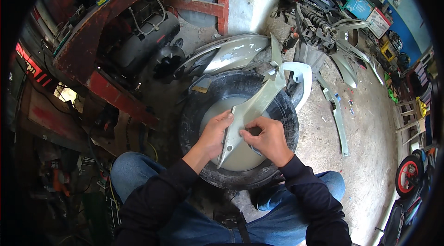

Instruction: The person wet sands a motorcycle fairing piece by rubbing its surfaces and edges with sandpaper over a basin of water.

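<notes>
A long, pale greyish-green plastic panel (252, 105) is held at a slant over a black tub (286, 121) of cloudy, milky liquid (243, 162). My left hand (212, 137) grips the panel's left edge near its lower end, thumb along the rim. My right hand (268, 139) is closed, its thumb and curled fingers against the panel's face; a small dark piece shows in them, too hidden to name. A white curved part (303, 82) lies at the tub's right rim, behind the panel.
Red frame (194, 6) and black tank (138, 45) at upper left. Silver fairing (231, 56) behind the tub. Dismantled motorcycle parts (319, 31) upper right. A long narrow panel (340, 126) lies on the concrete floor (370, 153). Red-rimmed wheel (407, 176) at right.
</notes>
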Tool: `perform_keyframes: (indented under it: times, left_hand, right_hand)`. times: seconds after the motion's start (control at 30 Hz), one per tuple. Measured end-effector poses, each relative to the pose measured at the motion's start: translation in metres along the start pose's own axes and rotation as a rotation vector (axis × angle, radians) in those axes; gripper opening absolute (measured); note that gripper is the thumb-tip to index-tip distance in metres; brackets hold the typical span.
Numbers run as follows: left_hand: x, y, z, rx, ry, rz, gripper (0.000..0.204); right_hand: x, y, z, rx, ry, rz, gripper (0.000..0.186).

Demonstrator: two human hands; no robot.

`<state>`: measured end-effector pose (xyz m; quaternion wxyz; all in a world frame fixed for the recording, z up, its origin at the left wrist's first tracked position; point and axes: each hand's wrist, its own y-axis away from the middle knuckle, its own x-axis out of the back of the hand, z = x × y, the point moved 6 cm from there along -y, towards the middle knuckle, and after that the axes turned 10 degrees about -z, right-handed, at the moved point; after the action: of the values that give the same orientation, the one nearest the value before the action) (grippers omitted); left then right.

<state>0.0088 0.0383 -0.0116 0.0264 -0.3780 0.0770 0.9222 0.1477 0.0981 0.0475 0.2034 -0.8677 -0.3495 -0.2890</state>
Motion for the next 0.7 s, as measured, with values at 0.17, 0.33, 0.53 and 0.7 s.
perform_keyframes:
  times: [0.17,0.33,0.53,0.7]
  left_hand:
    - [0.0,0.001,-0.001,0.007,0.003,0.006,0.034]
    - [0.002,0.001,-0.001,-0.001,-0.017,0.022,0.034]
    - [-0.001,-0.001,0.0,0.005,0.007,0.005,0.035]
    - [0.0,-0.001,-0.001,0.011,0.005,0.002,0.035]
  right_hand:
    - [0.005,-0.002,0.002,0.042,-0.046,0.048,0.031]
    - [0.003,-0.001,-0.011,0.052,-0.039,-0.039,0.038]
    - [0.002,-0.004,-0.005,0.012,-0.081,-0.087,0.048]
    - [0.0,-0.005,-0.003,-0.007,-0.127,-0.083,0.047]
